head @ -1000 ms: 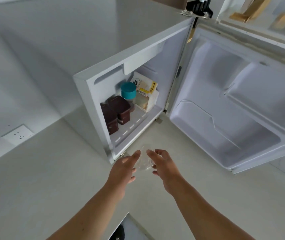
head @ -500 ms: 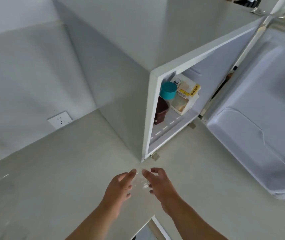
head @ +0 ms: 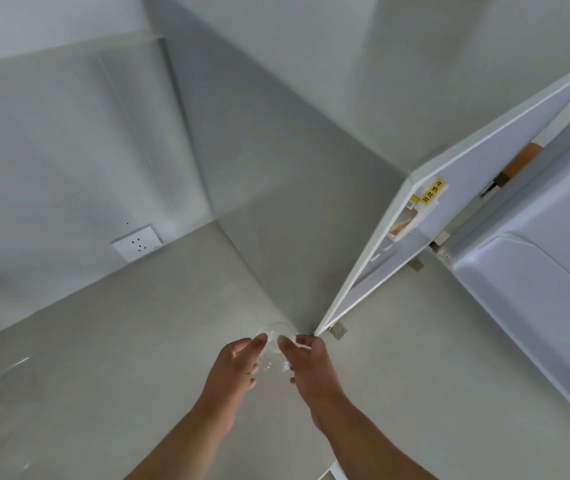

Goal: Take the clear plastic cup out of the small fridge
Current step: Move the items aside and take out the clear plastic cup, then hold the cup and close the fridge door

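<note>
Swings left and back from the small fridge (head: 373,244) since half a second ago, putting the teal-capped jar and dark tub out of sight behind the white front frame and bringing the clear plastic cup (head: 274,344) level with the cabinet's lower front corner. Holds the cup outside the fridge, seen against the pale floor (head: 103,358), just beside that corner; cannot tell contact with the floor. Grips it from both sides: left hand (head: 236,367) on the left wall, with thumb and forefinger tips pressed to the plastic and the other fingers curled in below; right hand (head: 311,370) on the right wall, with thumb on the near side and fingers bent round the far side, pinching the cup against the left. Tips the cup with its long axis away from the body, up the frame, one round end towards the fridge corner and the other tucked between the palms; cannot tell mouth from base at that far end through the clear plastic. Leaves the fridge door (head: 536,289) wide open at right. Shows, inside the cabinet, only a white packet with a yellow label (head: 434,194) close behind the front frame, and a wall socket (head: 137,241) low on the wall at left, well apart from both hands
</note>
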A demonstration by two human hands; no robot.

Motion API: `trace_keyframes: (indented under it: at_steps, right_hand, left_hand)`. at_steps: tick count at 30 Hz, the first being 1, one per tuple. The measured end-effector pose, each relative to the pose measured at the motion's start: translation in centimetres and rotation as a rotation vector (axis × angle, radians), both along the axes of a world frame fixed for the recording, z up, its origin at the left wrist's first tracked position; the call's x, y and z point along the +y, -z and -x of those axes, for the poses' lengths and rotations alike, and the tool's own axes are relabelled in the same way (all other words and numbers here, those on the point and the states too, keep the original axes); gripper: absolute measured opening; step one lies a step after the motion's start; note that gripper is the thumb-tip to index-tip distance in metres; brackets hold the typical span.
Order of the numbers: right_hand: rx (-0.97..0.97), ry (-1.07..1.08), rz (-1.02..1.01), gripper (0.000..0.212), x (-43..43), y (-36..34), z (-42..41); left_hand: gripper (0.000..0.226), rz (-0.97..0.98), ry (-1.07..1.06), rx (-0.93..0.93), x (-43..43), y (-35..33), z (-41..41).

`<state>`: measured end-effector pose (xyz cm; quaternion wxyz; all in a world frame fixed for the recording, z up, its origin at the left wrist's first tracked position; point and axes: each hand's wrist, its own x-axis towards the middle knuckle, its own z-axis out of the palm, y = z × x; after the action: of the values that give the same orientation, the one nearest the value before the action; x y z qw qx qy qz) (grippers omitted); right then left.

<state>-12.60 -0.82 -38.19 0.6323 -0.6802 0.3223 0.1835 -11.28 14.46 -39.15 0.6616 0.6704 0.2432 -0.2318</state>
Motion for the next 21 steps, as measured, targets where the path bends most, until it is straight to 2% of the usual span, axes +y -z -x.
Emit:
trace_keyframes:
  at_steps: [4,7,9,11,14,17,21]
  right_hand:
    - [-0.003,0.068,0.020,0.048,0.7,0.9,-0.1]
    - [-0.012,0.104,0.027,0.055,1.2,1.3,-0.2]
    - [-0.001,0.113,0.018,0.051,1.4,1.7,-0.1]
    - [0.018,0.096,0.008,0.050,1.3,2.1,0.0]
    - [0.024,0.066,0.013,0.055,0.9,2.7,0.0]
    - [0.037,0.045,0.022,0.059,0.7,2.6,-0.3]
    - [0.018,0.000,0.065,0.067,0.5,1.7,0.1]
  left_hand:
    - [0.036,-0.014,0.011,0.000,0.0,0.7,-1.0]
    - [0.047,-0.038,0.004,0.013,0.0,1.1,-1.4]
    - [0.042,-0.068,0.028,0.028,0.1,1.3,-1.6]
    - [0.034,-0.127,0.096,0.034,0.2,1.4,-1.7]
    - [0.041,-0.190,0.121,0.028,0.3,1.6,-1.8]
    - [0.039,-0.211,0.103,0.026,0.1,1.1,-1.8]
    - [0.052,-0.293,0.050,-0.043,-0.1,0.7,-1.1]
